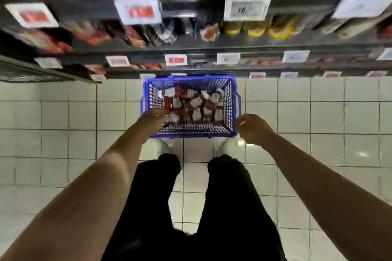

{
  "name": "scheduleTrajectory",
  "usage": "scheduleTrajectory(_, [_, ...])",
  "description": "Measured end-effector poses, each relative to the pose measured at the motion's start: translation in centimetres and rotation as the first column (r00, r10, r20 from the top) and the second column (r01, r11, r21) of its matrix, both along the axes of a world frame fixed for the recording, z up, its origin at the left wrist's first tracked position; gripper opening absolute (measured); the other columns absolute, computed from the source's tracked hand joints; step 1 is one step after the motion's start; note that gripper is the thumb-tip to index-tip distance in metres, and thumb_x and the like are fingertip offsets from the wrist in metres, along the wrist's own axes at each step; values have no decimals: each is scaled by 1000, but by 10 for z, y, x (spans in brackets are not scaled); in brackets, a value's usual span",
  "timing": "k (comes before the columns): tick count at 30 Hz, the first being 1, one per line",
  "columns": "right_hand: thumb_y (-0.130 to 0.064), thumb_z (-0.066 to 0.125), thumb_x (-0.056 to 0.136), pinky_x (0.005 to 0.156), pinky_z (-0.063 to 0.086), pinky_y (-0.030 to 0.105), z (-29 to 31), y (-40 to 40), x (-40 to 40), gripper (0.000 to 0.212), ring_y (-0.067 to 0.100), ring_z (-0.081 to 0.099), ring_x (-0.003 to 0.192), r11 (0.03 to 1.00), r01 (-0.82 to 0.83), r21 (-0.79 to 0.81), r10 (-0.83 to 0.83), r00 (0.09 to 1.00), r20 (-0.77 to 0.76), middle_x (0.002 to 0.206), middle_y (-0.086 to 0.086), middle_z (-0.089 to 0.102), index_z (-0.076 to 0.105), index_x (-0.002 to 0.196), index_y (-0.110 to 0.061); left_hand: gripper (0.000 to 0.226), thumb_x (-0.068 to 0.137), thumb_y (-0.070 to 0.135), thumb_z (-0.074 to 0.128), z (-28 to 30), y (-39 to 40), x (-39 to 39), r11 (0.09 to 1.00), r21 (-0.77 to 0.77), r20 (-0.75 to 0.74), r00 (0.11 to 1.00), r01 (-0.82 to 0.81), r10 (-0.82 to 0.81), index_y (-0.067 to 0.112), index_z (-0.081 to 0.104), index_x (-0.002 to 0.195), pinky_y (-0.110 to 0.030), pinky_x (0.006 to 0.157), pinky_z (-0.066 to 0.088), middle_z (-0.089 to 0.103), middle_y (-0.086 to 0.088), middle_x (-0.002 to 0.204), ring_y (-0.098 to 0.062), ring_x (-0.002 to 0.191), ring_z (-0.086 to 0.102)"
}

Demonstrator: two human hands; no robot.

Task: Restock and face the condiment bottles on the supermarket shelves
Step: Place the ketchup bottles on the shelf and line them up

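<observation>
A blue plastic basket [232, 99] stands on the tiled floor just in front of my feet, below the shelves. Inside it lie several red condiment bottles [196, 105] with white caps and labels, jumbled on their sides. My left hand [153, 120] is over the basket's near left corner, its fingers curled down over the rim beside the bottles. My right hand [252, 127] is at the near right corner, fingers curled against the rim. The picture is blurred by motion, so the fingertips are hard to make out.
Dark shelves [191, 47] run across the top of the view, stocked with bottles and packets behind white and red price tags [175, 59]. White floor tiles [63, 116] stretch left and right of the basket. My black trousers and white shoes show below it.
</observation>
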State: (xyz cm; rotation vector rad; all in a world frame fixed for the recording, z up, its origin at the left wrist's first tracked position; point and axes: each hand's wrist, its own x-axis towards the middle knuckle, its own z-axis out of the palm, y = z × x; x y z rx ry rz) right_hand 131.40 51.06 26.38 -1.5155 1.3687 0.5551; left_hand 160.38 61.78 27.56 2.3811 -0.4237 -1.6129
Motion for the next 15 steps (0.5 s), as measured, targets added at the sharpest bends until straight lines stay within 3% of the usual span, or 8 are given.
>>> scheduleTrajectory(3, [-20,59,96,83,60,38,-80,9,14,15,26,67,89,992,103,68,-104,994,18,97,4,65,65,109,-19,7,96,16,66,-90,7,-5,999,30,47,999,-15,13,17,60,93,-40,87,55,62,-11,98,-26,95,60])
scheduleTrajectory(6, [-18,58,99,69,57,30,-165,4,24,7,19,62,72,959,241,150,-249,968,33,85,1,60,64,95,-19,15,92,22,71,-185,6,-17,997,62,71,996,-51,46,20,57,93,-38,86,50,59,-5,96,-21,95,56])
scheduleTrajectory(8, [-13,53,101,54,49,24,-222,-4,33,21,16,57,56,823,488,292,-510,860,-1,76,7,56,57,81,-17,15,91,26,71,-243,-1,-27,973,91,-41,975,-212,217,24,56,91,-39,79,52,60,-1,94,-22,92,59])
scheduleTrajectory(9, [-13,54,101,54,47,24,-250,-8,37,21,15,57,54,752,572,327,-596,802,-32,74,7,58,57,80,-16,16,91,27,71,-271,-7,-31,939,123,-102,937,-322,335,27,56,90,-39,76,53,60,-1,93,-21,88,59])
scheduleTrajectory(11, [-19,59,99,61,49,28,-303,-11,43,14,17,63,62,704,609,366,-645,763,-29,77,5,64,62,87,-15,19,92,34,73,-321,-18,-36,842,190,-180,825,-505,535,25,59,103,-42,76,57,62,-3,102,-23,86,61])
scheduleTrajectory(15, [-31,54,104,59,54,29,-390,-28,62,18,17,64,69,673,597,436,-667,745,10,84,1,64,60,90,-20,60,86,50,76,-409,-47,-36,702,249,-371,604,-667,705,18,59,133,-43,64,61,61,-17,129,-29,95,66])
